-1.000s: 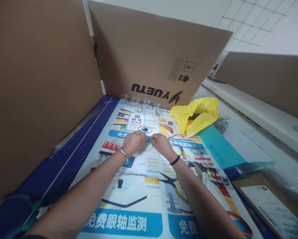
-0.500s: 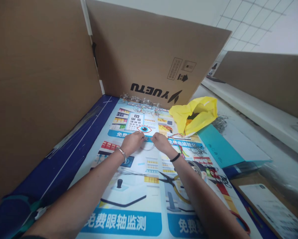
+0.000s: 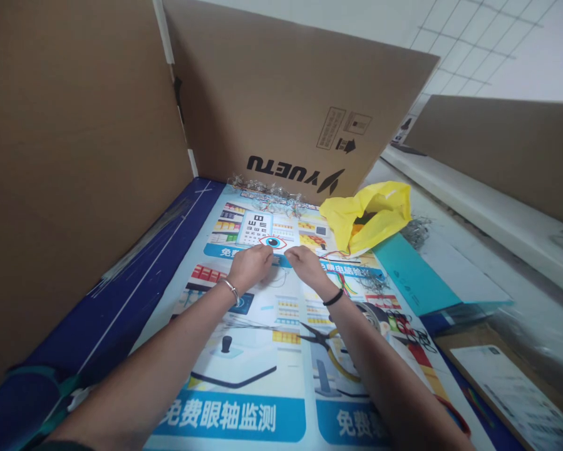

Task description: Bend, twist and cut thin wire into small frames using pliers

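My left hand [image 3: 250, 266] and my right hand [image 3: 304, 264] are both pinched, fingertips close together, over the printed poster [image 3: 243, 369] that covers the table. Between them they hold a thin wire [image 3: 279, 273] that curves down in a small loop. It is too fine to make out further. My left wrist carries a silver bangle, my right wrist a black band. Black pliers [image 3: 321, 338] lie on the poster just under my right forearm.
Tall cardboard panels [image 3: 281, 100] wall in the left and back. A yellow plastic bag [image 3: 368, 216] sits at the back right, beside a teal folder [image 3: 415, 275]. A heap of clear, wired pieces [image 3: 269, 194] lies along the back panel, loose wires [image 3: 375, 285] at right.
The hands stay in the same spot. The wire loop that hung wider between them half a second ago now looks smaller and closer to the fingertips.
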A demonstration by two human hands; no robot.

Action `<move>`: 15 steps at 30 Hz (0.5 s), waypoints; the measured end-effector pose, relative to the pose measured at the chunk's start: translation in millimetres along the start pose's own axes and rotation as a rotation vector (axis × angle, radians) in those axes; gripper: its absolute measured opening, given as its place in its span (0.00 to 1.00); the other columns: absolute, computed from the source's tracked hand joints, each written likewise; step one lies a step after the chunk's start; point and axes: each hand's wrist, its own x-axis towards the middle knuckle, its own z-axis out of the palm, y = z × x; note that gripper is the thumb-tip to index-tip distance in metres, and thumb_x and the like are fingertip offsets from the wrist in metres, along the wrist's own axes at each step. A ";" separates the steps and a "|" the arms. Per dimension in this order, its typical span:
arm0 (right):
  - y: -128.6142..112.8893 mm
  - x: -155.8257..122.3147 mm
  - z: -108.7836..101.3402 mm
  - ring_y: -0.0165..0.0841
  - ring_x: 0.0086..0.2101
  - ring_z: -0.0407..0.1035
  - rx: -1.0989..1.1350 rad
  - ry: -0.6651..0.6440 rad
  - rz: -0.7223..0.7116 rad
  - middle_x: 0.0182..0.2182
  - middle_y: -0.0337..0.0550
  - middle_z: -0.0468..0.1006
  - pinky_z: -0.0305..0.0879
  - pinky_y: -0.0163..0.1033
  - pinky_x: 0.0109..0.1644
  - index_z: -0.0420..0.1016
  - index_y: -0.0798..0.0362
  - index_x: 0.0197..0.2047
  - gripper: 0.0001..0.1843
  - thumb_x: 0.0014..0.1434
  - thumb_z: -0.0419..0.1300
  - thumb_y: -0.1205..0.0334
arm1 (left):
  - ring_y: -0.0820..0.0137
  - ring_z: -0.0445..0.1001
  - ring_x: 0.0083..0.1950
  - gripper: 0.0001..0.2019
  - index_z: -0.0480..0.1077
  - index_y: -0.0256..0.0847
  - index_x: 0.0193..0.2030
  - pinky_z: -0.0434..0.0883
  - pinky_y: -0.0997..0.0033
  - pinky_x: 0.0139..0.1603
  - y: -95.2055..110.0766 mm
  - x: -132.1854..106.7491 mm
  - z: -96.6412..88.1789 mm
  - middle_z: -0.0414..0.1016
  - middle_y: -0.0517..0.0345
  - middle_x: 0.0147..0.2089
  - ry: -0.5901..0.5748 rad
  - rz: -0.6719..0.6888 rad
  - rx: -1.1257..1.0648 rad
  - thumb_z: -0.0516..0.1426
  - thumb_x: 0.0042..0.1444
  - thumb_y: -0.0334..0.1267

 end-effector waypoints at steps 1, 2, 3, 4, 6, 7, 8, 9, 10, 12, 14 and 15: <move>-0.1 -0.5 -0.5 0.32 0.30 0.64 0.020 0.009 -0.005 0.23 0.40 0.71 0.54 0.34 0.34 0.67 0.53 0.22 0.14 0.57 0.50 0.63 | 0.63 0.72 0.40 0.11 0.71 0.42 0.37 0.62 0.69 0.36 0.0 0.2 0.1 0.75 0.52 0.40 0.007 -0.001 -0.029 0.47 0.60 0.37; -0.3 -1.2 -0.6 0.32 0.30 0.64 0.042 0.017 -0.005 0.23 0.40 0.71 0.54 0.34 0.34 0.68 0.53 0.22 0.14 0.57 0.50 0.62 | 0.63 0.72 0.40 0.11 0.70 0.42 0.36 0.62 0.69 0.37 0.2 0.4 0.2 0.75 0.52 0.41 0.015 -0.003 -0.061 0.48 0.60 0.37; -0.5 -2.2 -0.3 0.32 0.29 0.65 0.067 0.020 -0.002 0.23 0.40 0.71 0.55 0.34 0.34 0.68 0.53 0.23 0.13 0.57 0.50 0.62 | 0.63 0.72 0.40 0.10 0.70 0.42 0.36 0.61 0.69 0.37 0.6 0.4 0.0 0.75 0.52 0.40 0.021 -0.006 -0.097 0.48 0.60 0.37; -0.8 -3.3 0.2 0.32 0.29 0.65 0.095 0.020 0.005 0.23 0.39 0.72 0.56 0.34 0.33 0.69 0.53 0.24 0.13 0.57 0.50 0.61 | 0.63 0.72 0.40 0.10 0.70 0.41 0.35 0.61 0.69 0.37 1.2 0.4 -0.5 0.74 0.52 0.40 0.026 -0.009 -0.137 0.48 0.59 0.37; -1.7 -5.6 1.3 0.31 0.26 0.66 0.160 0.011 0.023 0.23 0.38 0.73 0.57 0.34 0.31 0.71 0.53 0.26 0.11 0.55 0.52 0.61 | 0.63 0.71 0.39 0.08 0.69 0.41 0.34 0.61 0.69 0.37 3.1 0.3 -2.7 0.74 0.53 0.38 0.031 -0.014 -0.230 0.49 0.59 0.36; -2.6 -6.9 1.3 0.30 0.26 0.66 0.195 0.007 0.032 0.23 0.37 0.74 0.58 0.34 0.31 0.72 0.53 0.27 0.10 0.55 0.52 0.61 | 0.64 0.71 0.39 0.07 0.68 0.41 0.33 0.61 0.69 0.38 4.6 0.3 -4.6 0.73 0.54 0.37 0.031 -0.017 -0.284 0.50 0.58 0.36; -4.1 -8.3 0.7 0.30 0.25 0.66 0.230 0.007 0.042 0.22 0.37 0.74 0.58 0.34 0.30 0.73 0.53 0.29 0.09 0.54 0.52 0.62 | 0.64 0.70 0.38 0.07 0.67 0.41 0.32 0.61 0.69 0.38 6.5 0.4 -6.9 0.73 0.55 0.35 0.029 -0.022 -0.344 0.50 0.57 0.35; -6.3 -9.8 -0.8 0.30 0.24 0.66 0.263 0.012 0.051 0.22 0.37 0.74 0.59 0.34 0.30 0.73 0.53 0.30 0.09 0.54 0.53 0.61 | 0.65 0.70 0.37 0.06 0.67 0.41 0.31 0.61 0.70 0.38 8.8 0.4 -9.8 0.72 0.56 0.33 0.024 -0.031 -0.408 0.51 0.57 0.35; -9.2 -11.6 -3.2 0.30 0.24 0.66 0.293 0.023 0.061 0.22 0.37 0.74 0.59 0.34 0.29 0.74 0.53 0.30 0.10 0.55 0.53 0.60 | 0.67 0.69 0.35 0.05 0.66 0.41 0.30 0.61 0.70 0.37 11.6 0.5 -13.0 0.70 0.58 0.30 0.015 -0.045 -0.479 0.51 0.56 0.35; -17.2 -16.0 -10.4 0.30 0.24 0.65 0.339 0.059 0.076 0.22 0.37 0.73 0.60 0.34 0.30 0.74 0.53 0.32 0.11 0.55 0.53 0.58 | 0.70 0.68 0.30 0.06 0.64 0.41 0.28 0.62 0.72 0.34 18.2 0.4 -20.2 0.67 0.62 0.25 -0.015 -0.082 -0.639 0.52 0.56 0.35; -27.0 -21.7 -19.2 0.30 0.25 0.65 0.373 0.095 0.081 0.22 0.37 0.73 0.60 0.35 0.31 0.74 0.53 0.31 0.11 0.55 0.54 0.56 | 0.73 0.66 0.25 0.08 0.62 0.40 0.26 0.63 0.74 0.30 25.7 -0.5 -28.0 0.65 0.63 0.22 -0.067 -0.117 -0.820 0.51 0.56 0.35; -32.2 -25.1 -23.6 0.30 0.26 0.66 0.407 0.115 0.088 0.22 0.37 0.73 0.60 0.35 0.32 0.74 0.53 0.31 0.11 0.54 0.55 0.56 | 0.74 0.65 0.23 0.09 0.62 0.39 0.26 0.63 0.75 0.28 29.4 -1.6 -32.0 0.64 0.63 0.22 -0.103 -0.130 -0.911 0.51 0.57 0.36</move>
